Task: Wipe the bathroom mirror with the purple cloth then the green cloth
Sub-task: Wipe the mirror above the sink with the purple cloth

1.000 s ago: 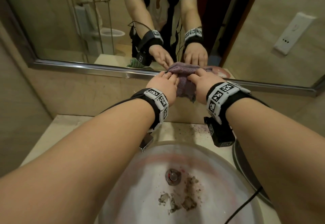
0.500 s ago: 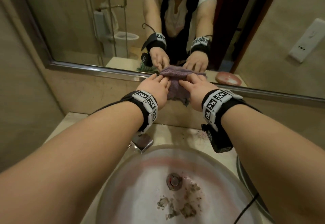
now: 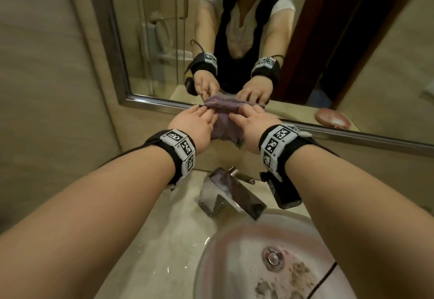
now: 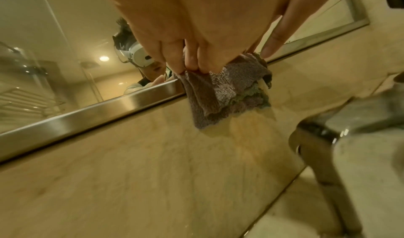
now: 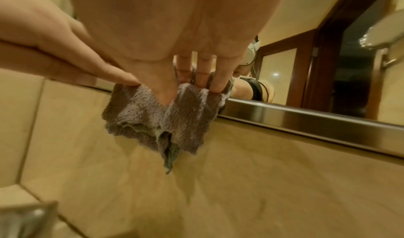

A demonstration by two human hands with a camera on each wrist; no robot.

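Both hands, left hand (image 3: 192,125) and right hand (image 3: 254,126), pinch the purple cloth (image 3: 225,122) at 12 o'clock; looks soft, light, floppy, so bunch it up.

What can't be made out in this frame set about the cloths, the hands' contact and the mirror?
- Green cloth: in no view as a separate cloth.
- Purple cloth: the part under the left hand and right hand is covered in the head view.
- Whether the cloth touches the mirror glass or only its metal frame: the fingers hide it in both wrist views.
- Mirror's top and right: cut off by the head view's edge.
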